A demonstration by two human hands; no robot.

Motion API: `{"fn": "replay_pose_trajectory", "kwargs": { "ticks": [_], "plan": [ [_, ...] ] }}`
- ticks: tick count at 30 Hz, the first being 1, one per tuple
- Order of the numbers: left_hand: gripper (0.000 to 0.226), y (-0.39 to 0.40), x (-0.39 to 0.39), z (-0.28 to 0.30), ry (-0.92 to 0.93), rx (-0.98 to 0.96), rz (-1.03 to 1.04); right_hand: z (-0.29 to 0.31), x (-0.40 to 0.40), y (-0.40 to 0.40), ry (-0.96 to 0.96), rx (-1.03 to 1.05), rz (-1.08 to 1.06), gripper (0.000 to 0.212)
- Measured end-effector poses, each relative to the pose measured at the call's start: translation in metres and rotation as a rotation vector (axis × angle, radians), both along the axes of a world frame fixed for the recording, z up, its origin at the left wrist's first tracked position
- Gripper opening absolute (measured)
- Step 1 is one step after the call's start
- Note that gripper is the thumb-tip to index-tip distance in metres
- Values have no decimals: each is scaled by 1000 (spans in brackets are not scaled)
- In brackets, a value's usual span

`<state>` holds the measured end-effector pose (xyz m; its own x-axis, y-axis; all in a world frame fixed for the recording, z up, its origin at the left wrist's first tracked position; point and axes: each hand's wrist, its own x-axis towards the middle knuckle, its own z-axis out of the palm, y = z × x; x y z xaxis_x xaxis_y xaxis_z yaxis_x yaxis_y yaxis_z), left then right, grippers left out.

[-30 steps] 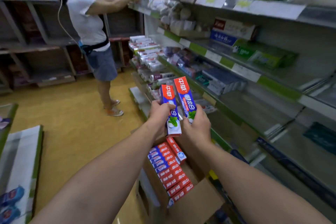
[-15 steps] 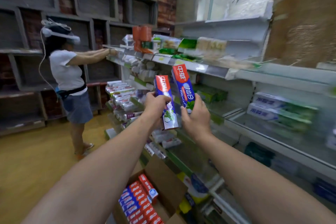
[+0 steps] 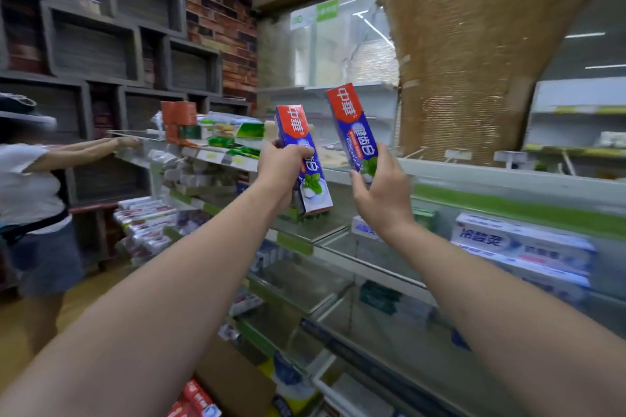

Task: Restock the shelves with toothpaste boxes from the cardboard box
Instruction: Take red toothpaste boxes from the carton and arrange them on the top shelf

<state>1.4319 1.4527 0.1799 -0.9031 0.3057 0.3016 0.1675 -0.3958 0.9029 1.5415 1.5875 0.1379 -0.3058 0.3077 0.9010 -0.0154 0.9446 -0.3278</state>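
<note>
My left hand (image 3: 281, 166) grips a red, blue and white toothpaste box (image 3: 303, 159) upright, with more such boxes seemingly stacked behind it. My right hand (image 3: 381, 193) holds a second matching toothpaste box (image 3: 352, 130) by its lower end, tilted slightly left. Both boxes are raised in front of the upper shelf (image 3: 474, 176) of the shelving on the right. The cardboard box (image 3: 233, 379) sits on the floor at the bottom, with red toothpaste boxes (image 3: 194, 399) showing inside it.
White toothpaste cartons (image 3: 521, 247) lie on a middle shelf at right. Glass shelves (image 3: 305, 284) step down below my arms. Another person (image 3: 30, 200) stands at left, reaching to the far shelf end. A brown pillar (image 3: 467, 54) rises behind the shelving.
My view has tilted upward and both hands have lifted the boxes higher, toward the upper shelf. The two boxes have moved further apart. The cardboard box has slid to the bottom edge.
</note>
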Motion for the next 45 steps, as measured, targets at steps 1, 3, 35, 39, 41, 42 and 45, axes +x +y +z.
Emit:
{"fn": "replay_pose_trajectory", "kwargs": {
  "ticks": [1,3,35,39,41,42,45],
  "plan": [
    [38,7,7,7,11,-1,-13,6,9,8,9,15,-19,55],
    [37,22,18,21,33,2,-40,17,25,22,29,37,-54,56],
    [56,253,-49,52,92,23,-427,98,17,161,65,174,-535,51],
    [54,266,-58,49,67,14,-464,98,9,167,67,159,-555,53],
    [51,268,-61,51,77,3,-477,98,8,169,49,158,-583,56],
    [51,270,-63,52,79,-3,-487,99,8,171,44,156,-595,57],
    [55,275,-68,54,94,-12,-519,100,9,175,30,143,-609,58]
  ]
}}
